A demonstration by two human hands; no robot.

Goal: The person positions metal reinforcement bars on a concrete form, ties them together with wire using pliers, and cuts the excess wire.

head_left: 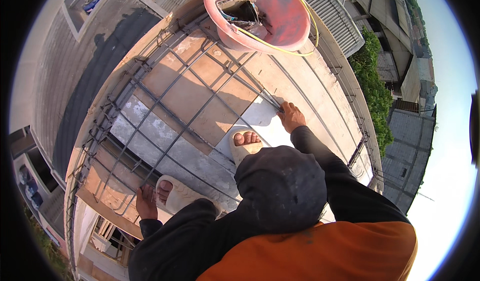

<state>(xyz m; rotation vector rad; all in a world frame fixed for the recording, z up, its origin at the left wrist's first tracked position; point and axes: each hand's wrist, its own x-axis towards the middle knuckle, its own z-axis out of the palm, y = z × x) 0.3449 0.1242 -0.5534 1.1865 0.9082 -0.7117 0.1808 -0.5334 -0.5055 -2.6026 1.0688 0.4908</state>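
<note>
My right hand (pixel 291 117) is closed around the ends of thin steel bars (pixel 272 100) at the right side of a rebar mesh. On the left, my left hand (pixel 146 202) is down at the mesh's near edge, its fingers curled at a steel bar (pixel 122 187); its grip is partly hidden. The crossed bars of the rebar mesh (pixel 187 68) lie over boards and pale sheets (pixel 145 118). My sandalled feet (pixel 245 143) stand on this surface, and my bent dark knee (pixel 280 188) covers part of it.
A worn pink tub (pixel 285 11) with a yellow cord and dark scraps inside stands at the far edge. Tied rebar cages (pixel 107 113) run along the platform's left rim. Beyond the edges lie lower roofs (pixel 325 18), green bushes (pixel 372 81) and a grey block wall (pixel 407 148).
</note>
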